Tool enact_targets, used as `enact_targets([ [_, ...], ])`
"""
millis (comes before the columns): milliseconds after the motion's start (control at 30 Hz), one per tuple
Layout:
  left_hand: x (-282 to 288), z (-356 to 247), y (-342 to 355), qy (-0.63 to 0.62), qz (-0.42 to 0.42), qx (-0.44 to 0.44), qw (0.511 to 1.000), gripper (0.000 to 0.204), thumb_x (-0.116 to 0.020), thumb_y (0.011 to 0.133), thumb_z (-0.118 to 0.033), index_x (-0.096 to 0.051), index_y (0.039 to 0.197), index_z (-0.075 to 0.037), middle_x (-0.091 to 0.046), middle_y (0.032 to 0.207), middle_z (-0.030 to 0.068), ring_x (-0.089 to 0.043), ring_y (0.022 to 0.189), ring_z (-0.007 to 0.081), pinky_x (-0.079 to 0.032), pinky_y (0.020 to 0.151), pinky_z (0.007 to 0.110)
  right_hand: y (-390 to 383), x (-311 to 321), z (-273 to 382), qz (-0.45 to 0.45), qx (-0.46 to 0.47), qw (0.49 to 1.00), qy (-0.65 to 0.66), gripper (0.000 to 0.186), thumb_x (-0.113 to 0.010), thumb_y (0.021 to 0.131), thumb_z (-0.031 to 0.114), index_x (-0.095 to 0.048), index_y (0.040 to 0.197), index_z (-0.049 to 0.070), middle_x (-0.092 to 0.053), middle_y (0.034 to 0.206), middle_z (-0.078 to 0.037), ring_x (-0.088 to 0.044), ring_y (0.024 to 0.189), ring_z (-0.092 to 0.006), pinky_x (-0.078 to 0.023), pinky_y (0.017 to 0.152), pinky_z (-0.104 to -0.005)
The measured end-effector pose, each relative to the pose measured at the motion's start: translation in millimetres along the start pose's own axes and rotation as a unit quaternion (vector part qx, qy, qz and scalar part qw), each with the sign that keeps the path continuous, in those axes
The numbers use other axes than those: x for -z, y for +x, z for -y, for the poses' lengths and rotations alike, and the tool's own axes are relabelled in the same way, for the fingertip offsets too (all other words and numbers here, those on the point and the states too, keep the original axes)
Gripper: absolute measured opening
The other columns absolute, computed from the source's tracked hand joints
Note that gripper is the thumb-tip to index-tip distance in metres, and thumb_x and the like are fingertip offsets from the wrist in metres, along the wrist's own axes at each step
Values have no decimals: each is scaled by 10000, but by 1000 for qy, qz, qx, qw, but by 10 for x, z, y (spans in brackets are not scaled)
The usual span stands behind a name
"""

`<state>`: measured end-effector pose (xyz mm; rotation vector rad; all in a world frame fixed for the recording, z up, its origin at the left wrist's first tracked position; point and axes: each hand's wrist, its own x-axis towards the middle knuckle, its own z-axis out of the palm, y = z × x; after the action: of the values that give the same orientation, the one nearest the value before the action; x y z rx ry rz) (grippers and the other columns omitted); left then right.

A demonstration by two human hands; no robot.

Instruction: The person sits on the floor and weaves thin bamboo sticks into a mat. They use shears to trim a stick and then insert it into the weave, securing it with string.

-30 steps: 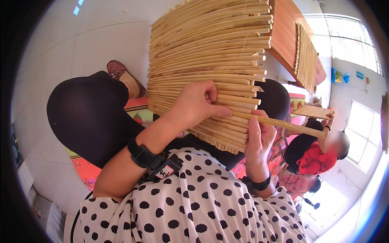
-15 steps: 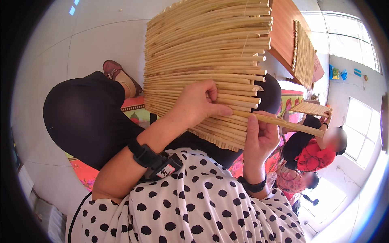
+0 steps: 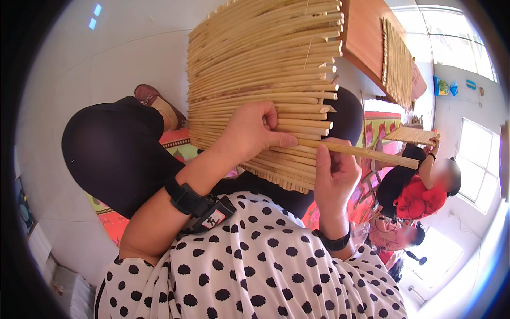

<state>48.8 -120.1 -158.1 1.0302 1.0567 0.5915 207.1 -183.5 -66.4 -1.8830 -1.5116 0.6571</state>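
Note:
A mat of straw-coloured reed stalks (image 3: 255, 69) rests across my lap, its stalks lying side by side with uneven right ends. One longer stalk (image 3: 390, 156) juts out well past the others on the right. My right hand (image 3: 338, 170) pinches this stalk between thumb and fingers just off the mat's edge. My left hand (image 3: 255, 127) lies over the mat's middle, its thumb pressed on the stalk where it meets the mat and its fingers curled. The part of the stalk under my left hand is hidden.
A reddish-brown table (image 3: 369, 40) at the upper right bears another reed mat (image 3: 396, 61). On the right, a person in red (image 3: 422, 199) holds a smaller mat (image 3: 411, 135); a second person (image 3: 393, 231) sits nearby. Flowered red cloth (image 3: 382, 125) lies beneath.
The mat and both hands appear slightly further left in view. The long stalk stays in my right hand, with my left thumb still at its base.

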Motion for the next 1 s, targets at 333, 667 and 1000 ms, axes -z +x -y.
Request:
enact_targets([
  [333,4,-23,-41,-19,8,-7,1000,374,-845,720,-107,-478,772,-64,-471,630,-35,-482,550,54,-423,479,228,74,-12,-6,-24,18,1000,-3,119,-609,938,86,-655,966,-20,-565,664,29,-469,589,3,-384,531,-171],
  [667,47,-10,-84,-104,44,7,994,345,-840,728,-130,-514,809,-50,-459,644,-43,-475,561,56,-403,506,215,57,-29,-11,-46,69,995,-64,130,-612,938,94,-665,993,-10,-593,691,5,-491,579,-23,-415,541,-197],
  [1000,-25,40,-108,0,-26,-11,1000,472,-898,615,-323,-537,720,-38,-538,638,36,-497,587,144,-432,547,292,-8,0,-36,-12,50,997,-53,168,-577,953,97,-656,1075,13,-606,739,-36,-518,620,-74,-431,590,-233],
])
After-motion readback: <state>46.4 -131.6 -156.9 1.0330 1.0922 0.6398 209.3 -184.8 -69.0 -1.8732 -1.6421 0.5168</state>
